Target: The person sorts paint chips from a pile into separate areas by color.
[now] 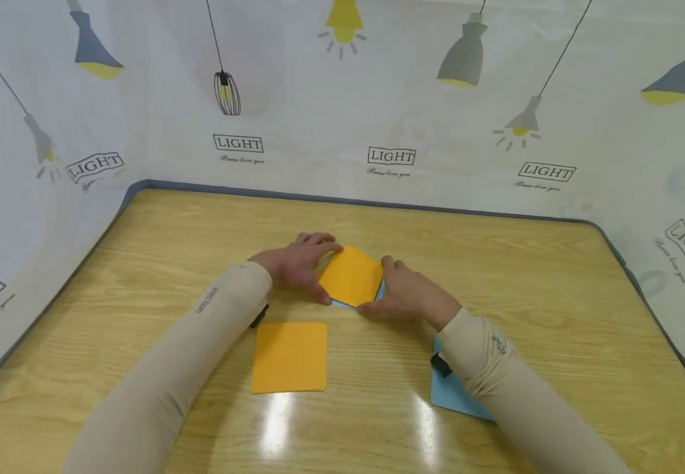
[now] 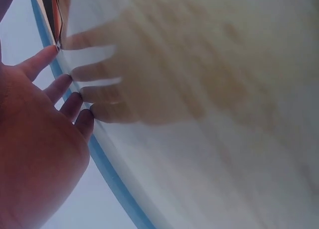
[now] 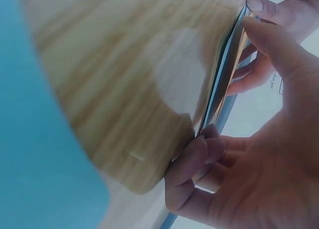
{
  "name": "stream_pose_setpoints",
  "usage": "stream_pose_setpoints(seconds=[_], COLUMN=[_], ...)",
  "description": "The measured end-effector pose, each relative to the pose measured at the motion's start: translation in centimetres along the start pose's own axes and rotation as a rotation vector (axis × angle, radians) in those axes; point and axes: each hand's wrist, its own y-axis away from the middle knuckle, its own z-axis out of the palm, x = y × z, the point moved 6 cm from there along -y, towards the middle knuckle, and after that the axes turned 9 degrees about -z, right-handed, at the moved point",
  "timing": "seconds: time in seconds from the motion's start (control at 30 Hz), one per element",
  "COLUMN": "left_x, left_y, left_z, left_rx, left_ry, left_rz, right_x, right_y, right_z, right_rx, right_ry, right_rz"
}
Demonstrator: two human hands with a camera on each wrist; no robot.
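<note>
In the head view an orange square card (image 1: 351, 276) lies bowed upward over a blue card (image 1: 342, 304) whose edges peek out at its lower and right sides. My left hand (image 1: 302, 265) holds the orange card's left side, thumb at a near corner and index finger at a far one. On the opposite side my right hand (image 1: 409, 289) grips it between thumb and fingers. From the right wrist, the layered cards (image 3: 224, 72) show edge-on, between my curled right fingers (image 3: 187, 162) and thumb. The left wrist view has the left fingertips (image 2: 85, 117) touching the glossy tabletop.
Another orange square card (image 1: 289, 357) lies flat nearer me on the wooden table (image 1: 159, 263). A blue card (image 1: 455, 392) sits under my right forearm, partly hidden. Behind the table stands a white printed curtain (image 1: 319, 99) with lamp pictures.
</note>
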Motion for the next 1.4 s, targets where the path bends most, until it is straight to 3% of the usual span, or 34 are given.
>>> stream_pose_setpoints(seconds=[1.0, 1.23, 1.4], left_x=[-0.3, 0.0, 0.2], left_y=[0.5, 0.7, 1.5], left_z=[0.0, 0.4, 0.8], left_rx=[-0.003, 0.010, 0.026], left_ry=[0.055, 0.146, 0.223], left_rz=[-0.025, -0.005, 0.009], right_x=[-0.5, -0.3, -0.8], right_y=[-0.1, 0.2, 0.7], right_z=[0.0, -0.3, -0.5], right_rx=[-0.001, 0.016, 0.022], right_ry=[0.013, 0.015, -0.001], right_rz=[-0.027, -0.055, -0.117])
